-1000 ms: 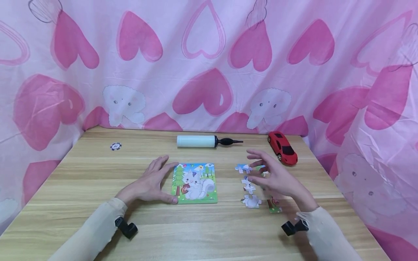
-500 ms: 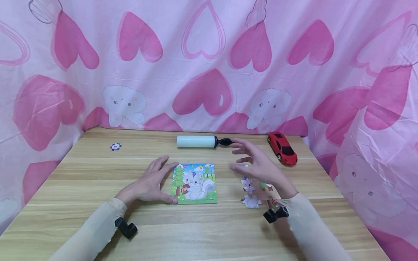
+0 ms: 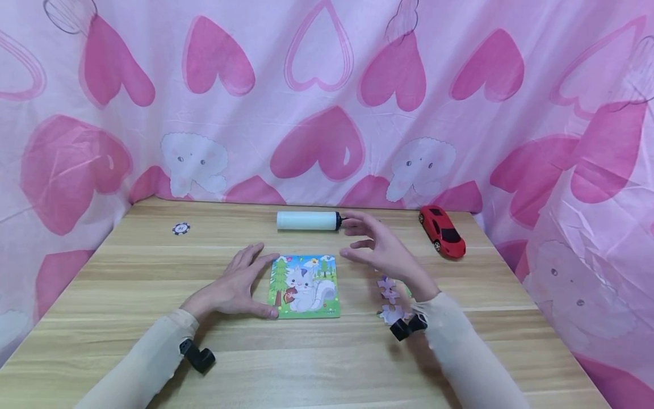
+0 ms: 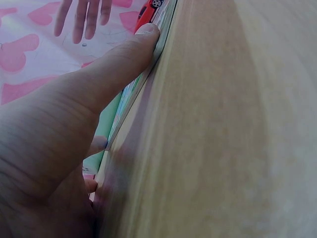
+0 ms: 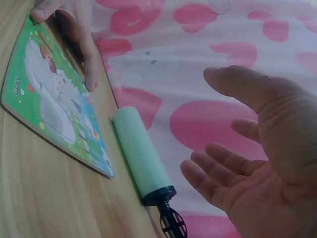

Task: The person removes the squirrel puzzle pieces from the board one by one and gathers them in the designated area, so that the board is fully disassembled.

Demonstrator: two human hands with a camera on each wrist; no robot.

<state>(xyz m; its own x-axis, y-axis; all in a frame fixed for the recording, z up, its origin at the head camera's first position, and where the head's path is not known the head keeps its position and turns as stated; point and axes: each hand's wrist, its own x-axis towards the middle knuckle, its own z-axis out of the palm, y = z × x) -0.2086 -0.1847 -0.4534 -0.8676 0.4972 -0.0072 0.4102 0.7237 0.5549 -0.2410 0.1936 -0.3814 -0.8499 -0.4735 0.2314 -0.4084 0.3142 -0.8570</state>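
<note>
A small square puzzle board (image 3: 304, 292) printed with a white squirrel lies flat on the table. Spread along its left side, my left hand (image 3: 237, 284) touches it, with the thumb at the near corner and the forefinger by the far one. In the left wrist view the straight thumb (image 4: 106, 72) reaches the board's edge. My right hand (image 3: 380, 247) hovers right of the board, empty, palm facing left, its fingers apart. Loose jigsaw pieces (image 3: 389, 294) lie beneath the right wrist, partly hidden by the forearm.
Behind the board lies a pale green hand pump (image 3: 307, 221), its black nozzle end partly behind the right fingers. A red toy car (image 3: 442, 233) stands at the back right. A poker chip (image 3: 181, 229) lies at the back left. Pink heart-print cloth (image 3: 327, 142) hangs around the table.
My right hand has moved left from over the jigsaw pieces to beside the board, its forearm now covering more of them. The left hand and the board have stayed put.
</note>
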